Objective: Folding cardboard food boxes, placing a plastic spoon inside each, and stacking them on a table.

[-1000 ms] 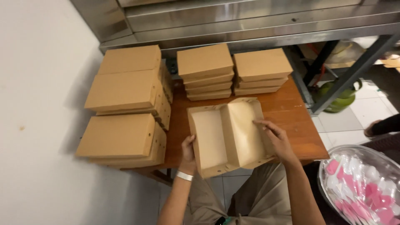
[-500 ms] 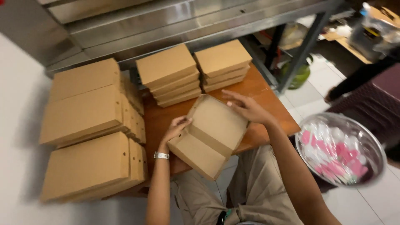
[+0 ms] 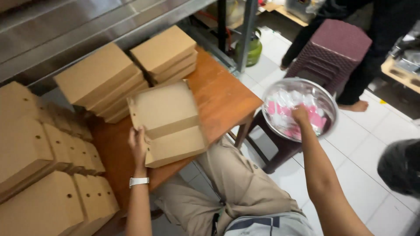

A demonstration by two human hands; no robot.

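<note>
Head view: left hand (image 3: 138,146) gripped the open brown cardboard box (image 3: 168,124) on the wooden table (image 3: 223,98), right hand (image 3: 300,115) at three o'clock reached into the round steel bowl (image 3: 326,102) of pink-and-white packets (image 3: 315,118), grip indiscernible; box best held steady.

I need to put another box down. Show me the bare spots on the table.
Bare wood lies on the table's right corner, between the open box and the edge. The left side is crowded with closed box stacks, held box by left hand.
</note>
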